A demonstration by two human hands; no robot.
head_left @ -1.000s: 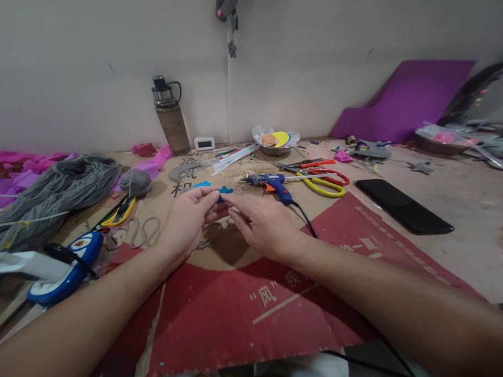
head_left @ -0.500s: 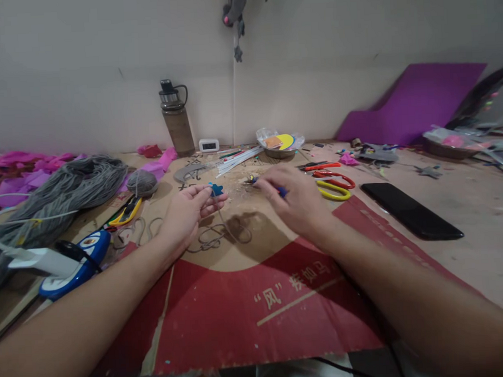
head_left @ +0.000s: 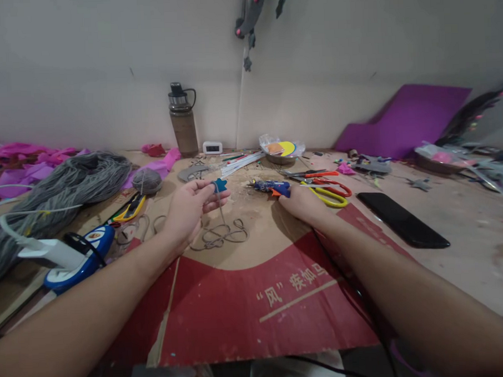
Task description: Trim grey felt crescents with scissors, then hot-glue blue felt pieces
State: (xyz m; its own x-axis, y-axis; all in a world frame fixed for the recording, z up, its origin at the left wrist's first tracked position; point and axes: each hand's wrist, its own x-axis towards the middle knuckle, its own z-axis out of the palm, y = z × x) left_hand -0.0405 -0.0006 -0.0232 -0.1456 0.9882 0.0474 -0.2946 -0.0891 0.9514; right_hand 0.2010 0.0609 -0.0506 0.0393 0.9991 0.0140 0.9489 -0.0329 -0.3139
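Observation:
My left hand [head_left: 194, 206] pinches a small blue star [head_left: 221, 185] between thumb and fingers. A strand of grey yarn [head_left: 223, 234] hangs from the star and lies in loose loops on the cardboard below. My right hand [head_left: 304, 204] is closed around the handle end of a blue glue gun [head_left: 272, 186] with an orange trigger. The gun lies low on the cardboard with its nozzle to the left, and part of its handle is hidden by my fingers. Right behind that hand are scissors with red handles [head_left: 338, 187] and others with yellow handles [head_left: 329, 198].
Cardboard [head_left: 223, 312] covers the front. To the left lie a grey yarn skein [head_left: 84, 182], a yarn ball [head_left: 147, 182], a yellow cutter [head_left: 129, 209] and a blue power strip [head_left: 82, 262]. A bottle [head_left: 183, 125] stands behind; a phone [head_left: 403, 219] lies right. A black cord [head_left: 342, 279] runs under my right forearm.
My right hand has moved down and right and now grips the glue gun's handle end, uncovering its body. My left hand still holds the star. The view has shifted slightly.

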